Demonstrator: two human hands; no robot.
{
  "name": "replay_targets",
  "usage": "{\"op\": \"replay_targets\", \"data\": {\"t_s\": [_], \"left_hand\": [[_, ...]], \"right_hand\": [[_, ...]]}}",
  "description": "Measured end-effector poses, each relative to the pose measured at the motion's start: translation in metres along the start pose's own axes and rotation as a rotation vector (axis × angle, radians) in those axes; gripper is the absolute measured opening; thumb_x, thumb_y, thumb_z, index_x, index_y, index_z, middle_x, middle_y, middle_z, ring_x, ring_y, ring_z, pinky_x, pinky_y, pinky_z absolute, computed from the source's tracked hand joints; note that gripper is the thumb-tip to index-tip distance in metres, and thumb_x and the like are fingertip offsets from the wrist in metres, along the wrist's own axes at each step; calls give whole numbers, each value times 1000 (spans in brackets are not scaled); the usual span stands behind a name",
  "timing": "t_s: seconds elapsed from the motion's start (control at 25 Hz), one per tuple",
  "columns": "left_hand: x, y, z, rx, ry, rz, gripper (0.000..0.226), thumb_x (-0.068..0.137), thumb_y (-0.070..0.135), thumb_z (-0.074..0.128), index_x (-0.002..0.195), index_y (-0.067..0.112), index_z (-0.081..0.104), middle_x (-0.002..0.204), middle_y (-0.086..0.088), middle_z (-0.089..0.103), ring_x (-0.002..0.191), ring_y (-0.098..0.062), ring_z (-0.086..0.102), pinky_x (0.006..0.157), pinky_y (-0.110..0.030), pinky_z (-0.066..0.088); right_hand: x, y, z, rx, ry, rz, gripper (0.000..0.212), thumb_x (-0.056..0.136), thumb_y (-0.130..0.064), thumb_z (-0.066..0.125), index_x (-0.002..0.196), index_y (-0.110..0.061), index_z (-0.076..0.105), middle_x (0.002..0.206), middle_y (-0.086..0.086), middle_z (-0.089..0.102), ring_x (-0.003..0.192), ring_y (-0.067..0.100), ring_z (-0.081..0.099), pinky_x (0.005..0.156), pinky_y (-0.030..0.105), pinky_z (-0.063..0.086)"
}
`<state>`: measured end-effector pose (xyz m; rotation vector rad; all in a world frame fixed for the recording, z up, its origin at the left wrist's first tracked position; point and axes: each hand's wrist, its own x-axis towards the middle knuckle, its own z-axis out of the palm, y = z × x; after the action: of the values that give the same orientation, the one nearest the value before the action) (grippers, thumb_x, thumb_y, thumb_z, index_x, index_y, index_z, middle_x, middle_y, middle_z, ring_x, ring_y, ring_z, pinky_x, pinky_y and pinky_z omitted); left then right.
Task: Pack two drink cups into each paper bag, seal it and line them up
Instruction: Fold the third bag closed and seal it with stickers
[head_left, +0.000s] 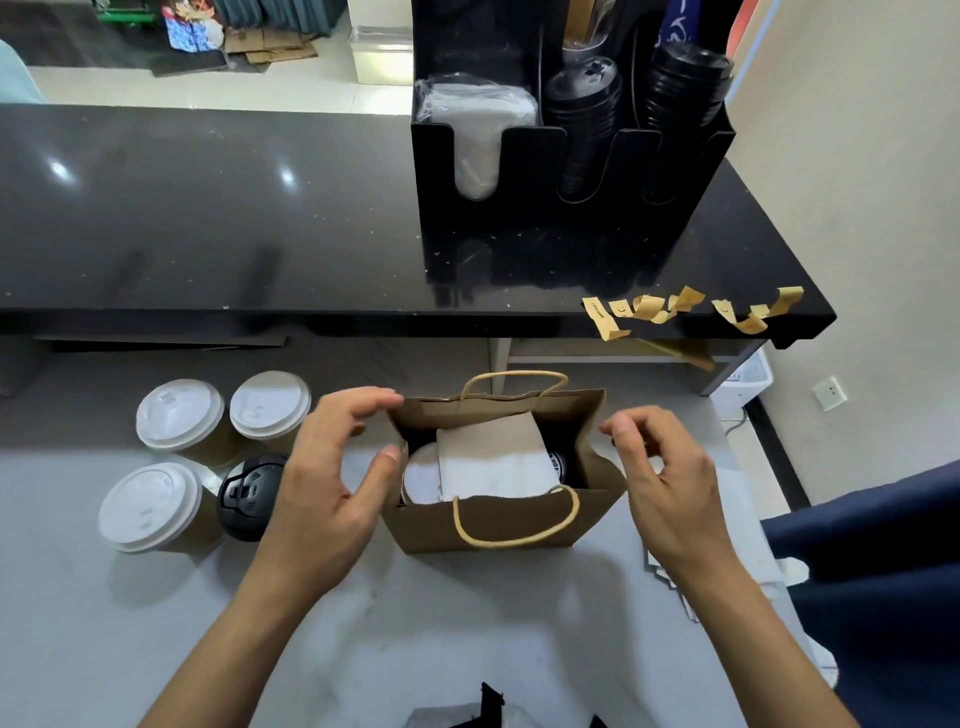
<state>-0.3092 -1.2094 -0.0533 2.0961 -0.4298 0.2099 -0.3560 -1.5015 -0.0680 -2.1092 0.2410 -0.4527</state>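
Spare cups (208, 457): outboard of the left hand.
Left hand (332, 483): fingers loosely spread, thumb touching the bag's left end, grasping nothing.
Paper bag (498, 519): between both hands, long axis hand-to-hand, mouth unsealed (cups inside).
Right hand (660, 467): relaxed, just beside the right end, empty.

This is a drinks shop's service counter. A black organizer (566, 156) stands on a raised dark counter (208, 208), holding stacked black cup lids (582, 104). In front of the organizer, kraft sticker strips (649, 309) hang off the counter's edge. Below it, lidded paper cups (179, 415) stand beside a kraft carry bag (498, 519).
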Motion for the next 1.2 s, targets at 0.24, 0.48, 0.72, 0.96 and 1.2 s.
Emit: {"op": "replay_targets", "data": {"t_s": [0.24, 0.48, 0.72, 0.96, 1.2], "left_hand": [[-14, -14, -2, -72, -106, -239, 28, 91, 27, 43, 112, 37, 59, 112, 16, 64, 113, -10, 59, 92, -39, 51], [-20, -12, 7, -127, -333, -225, 50, 83, 15, 54, 127, 38, 53, 120, 15, 64, 114, -12, 61, 91, -28, 51], [-19, -20, 9, -124, -177, -223, 33, 95, 11, 65, 113, 40, 66, 109, 12, 68, 101, -9, 66, 83, -29, 54], [-8, -20, 4, -79, -168, -128, 26, 89, 7, 71, 100, 31, 70, 154, 24, 38, 124, -6, 57, 92, -23, 51], [1, -29, 6, -206, -80, -177, 36, 86, 12, 77, 112, 27, 57, 119, 9, 67, 115, -17, 64, 94, -42, 55]], "right_hand": [[-15, 10, 2, 136, -71, 79, 38, 100, -53, 36, 94, -37, 69, 101, -16, 68, 103, 7, 65, 82, 12, 46], [-20, 12, 5, 182, -246, 112, 37, 102, -51, 46, 109, -28, 74, 108, -14, 68, 110, 10, 62, 87, 13, 45], [-19, 20, -8, 160, -332, 151, 21, 91, -40, 64, 111, -38, 72, 129, -22, 57, 118, 6, 57, 95, 19, 46], [0, 24, -11, 79, -420, 52, 35, 90, -5, 72, 102, -37, 73, 155, -32, 35, 141, -7, 35, 106, 21, 31], [16, 29, -9, 65, -322, -41, 17, 87, -19, 78, 96, -32, 73, 130, -20, 64, 127, 10, 57, 107, 40, 46]]}}
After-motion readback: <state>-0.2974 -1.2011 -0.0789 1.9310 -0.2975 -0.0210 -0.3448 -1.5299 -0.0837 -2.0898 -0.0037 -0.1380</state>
